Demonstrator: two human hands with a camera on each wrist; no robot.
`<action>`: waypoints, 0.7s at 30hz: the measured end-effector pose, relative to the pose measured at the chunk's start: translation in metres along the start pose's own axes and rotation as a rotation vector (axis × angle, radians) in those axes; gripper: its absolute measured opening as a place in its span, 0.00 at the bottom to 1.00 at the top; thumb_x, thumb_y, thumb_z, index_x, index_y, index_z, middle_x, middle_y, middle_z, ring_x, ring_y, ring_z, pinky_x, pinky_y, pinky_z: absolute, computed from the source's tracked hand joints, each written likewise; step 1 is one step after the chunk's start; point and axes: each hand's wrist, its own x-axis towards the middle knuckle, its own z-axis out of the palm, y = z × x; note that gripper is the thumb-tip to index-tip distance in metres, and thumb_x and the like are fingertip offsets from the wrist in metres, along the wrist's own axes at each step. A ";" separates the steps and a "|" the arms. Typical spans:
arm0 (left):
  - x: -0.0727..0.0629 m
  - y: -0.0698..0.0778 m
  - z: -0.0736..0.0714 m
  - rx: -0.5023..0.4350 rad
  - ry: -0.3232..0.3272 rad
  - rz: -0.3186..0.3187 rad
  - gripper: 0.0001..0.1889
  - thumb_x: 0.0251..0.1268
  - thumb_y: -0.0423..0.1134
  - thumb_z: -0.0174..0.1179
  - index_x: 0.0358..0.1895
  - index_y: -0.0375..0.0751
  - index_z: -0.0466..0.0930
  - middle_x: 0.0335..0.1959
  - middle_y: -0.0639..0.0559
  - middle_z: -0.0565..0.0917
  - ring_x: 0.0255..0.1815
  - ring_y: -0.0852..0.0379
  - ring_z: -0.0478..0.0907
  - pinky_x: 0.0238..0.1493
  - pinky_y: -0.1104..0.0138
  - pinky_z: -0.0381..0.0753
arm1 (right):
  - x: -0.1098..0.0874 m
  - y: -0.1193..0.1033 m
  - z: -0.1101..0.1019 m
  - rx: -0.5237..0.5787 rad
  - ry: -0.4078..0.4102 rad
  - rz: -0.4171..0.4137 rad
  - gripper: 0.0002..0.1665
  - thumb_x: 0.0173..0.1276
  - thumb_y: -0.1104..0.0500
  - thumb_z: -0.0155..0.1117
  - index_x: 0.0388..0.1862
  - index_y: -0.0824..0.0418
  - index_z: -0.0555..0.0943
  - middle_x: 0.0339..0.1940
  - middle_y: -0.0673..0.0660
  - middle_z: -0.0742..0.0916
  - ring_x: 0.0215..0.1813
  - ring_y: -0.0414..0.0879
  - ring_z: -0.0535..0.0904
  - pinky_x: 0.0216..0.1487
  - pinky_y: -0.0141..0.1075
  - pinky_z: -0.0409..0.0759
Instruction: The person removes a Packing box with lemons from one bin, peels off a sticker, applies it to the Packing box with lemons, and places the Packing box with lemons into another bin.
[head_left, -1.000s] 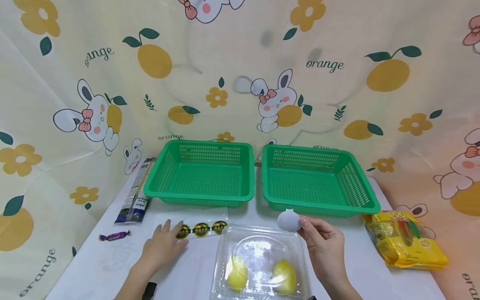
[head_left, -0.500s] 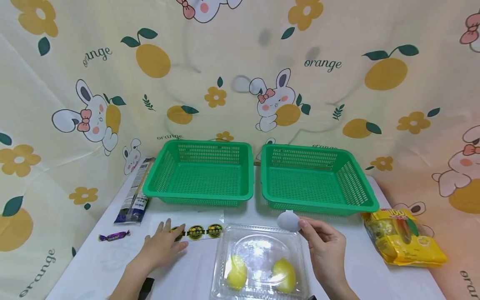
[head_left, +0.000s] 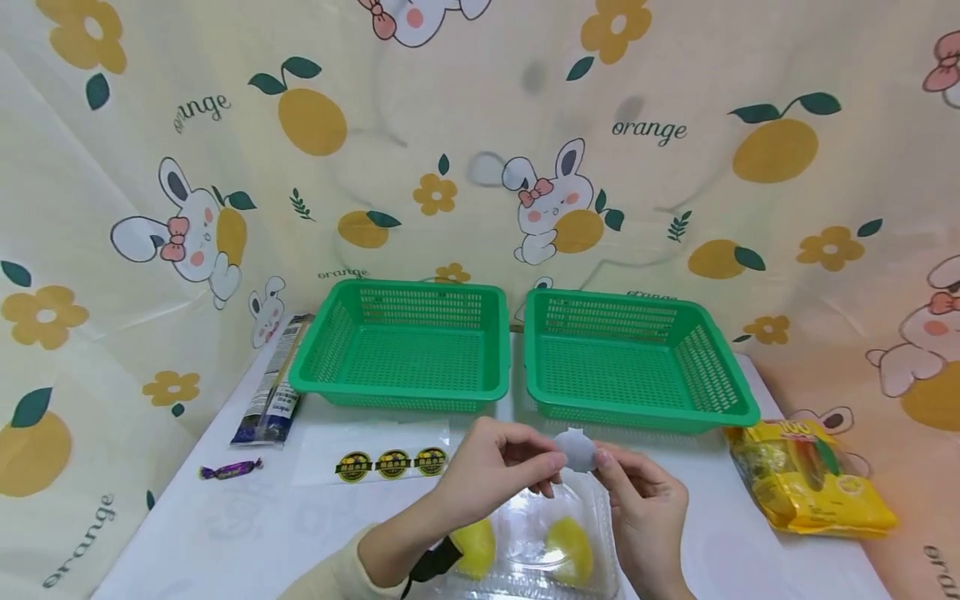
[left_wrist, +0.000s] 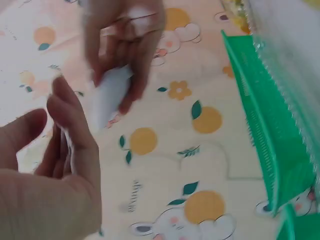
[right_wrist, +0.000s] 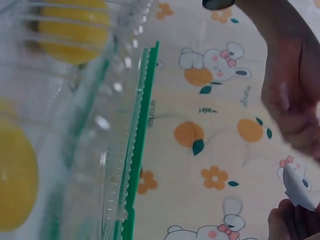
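My right hand [head_left: 648, 508] pinches a round sticker [head_left: 576, 451] by its right edge between thumb and fingers, pale back toward me and a small tab on top. Across from it, my left hand [head_left: 491, 462] has its thumb and fingertips right at the sticker's left edge in the head view. The left wrist view shows a gap between left fingers [left_wrist: 75, 115] and sticker. Below both hands is a clear plastic clamshell box [head_left: 603, 521] with two yellow lemon-like fruits [head_left: 568, 550], partly hidden by the left arm. A strip of round black-and-gold stickers [head_left: 393, 464] lies left of it.
Two green plastic baskets [head_left: 420, 398] [head_left: 637, 414] stand along the back. A yellow snack bag [head_left: 813, 483] lies at the right. At the left are a long printed packet [head_left: 272, 392] and a purple wrapped candy [head_left: 231, 469]. A patterned cloth hangs behind.
My left hand has left the sticker strip and moved right, up to the sticker in my right hand. The right hand still holds that sticker in about the same place.
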 end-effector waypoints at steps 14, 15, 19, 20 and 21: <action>0.018 -0.021 0.003 -0.099 0.079 -0.074 0.20 0.72 0.37 0.59 0.31 0.17 0.81 0.23 0.27 0.82 0.18 0.59 0.83 0.23 0.63 0.86 | -0.003 0.017 0.002 -0.045 -0.285 -0.469 0.12 0.56 0.90 0.57 0.37 0.85 0.81 0.43 0.71 0.87 0.51 0.56 0.86 0.53 0.38 0.83; 0.017 -0.021 0.003 -0.095 0.084 -0.076 0.20 0.72 0.37 0.59 0.30 0.16 0.81 0.22 0.27 0.82 0.17 0.60 0.82 0.22 0.63 0.86 | -0.003 0.018 0.003 -0.034 -0.314 -0.506 0.11 0.56 0.89 0.58 0.37 0.85 0.81 0.44 0.72 0.87 0.51 0.57 0.86 0.54 0.39 0.83; 0.015 -0.021 0.002 -0.090 0.082 -0.073 0.19 0.69 0.35 0.62 0.29 0.16 0.81 0.20 0.28 0.81 0.16 0.61 0.81 0.21 0.69 0.84 | 0.000 0.018 0.007 -0.014 -0.386 -0.594 0.08 0.59 0.86 0.60 0.38 0.85 0.81 0.45 0.73 0.86 0.53 0.58 0.85 0.57 0.41 0.81; 0.015 -0.021 0.002 -0.091 0.079 -0.073 0.18 0.69 0.34 0.62 0.30 0.16 0.81 0.20 0.27 0.81 0.16 0.61 0.81 0.21 0.69 0.84 | 0.000 0.017 0.008 -0.014 -0.392 -0.602 0.08 0.59 0.85 0.60 0.38 0.84 0.81 0.45 0.73 0.86 0.53 0.58 0.85 0.58 0.41 0.81; 0.015 -0.021 0.002 -0.093 0.075 -0.069 0.17 0.68 0.33 0.62 0.30 0.16 0.81 0.20 0.27 0.81 0.16 0.61 0.81 0.21 0.70 0.84 | 0.000 0.016 0.009 -0.014 -0.396 -0.606 0.08 0.60 0.85 0.60 0.38 0.84 0.81 0.46 0.73 0.86 0.53 0.58 0.85 0.58 0.41 0.81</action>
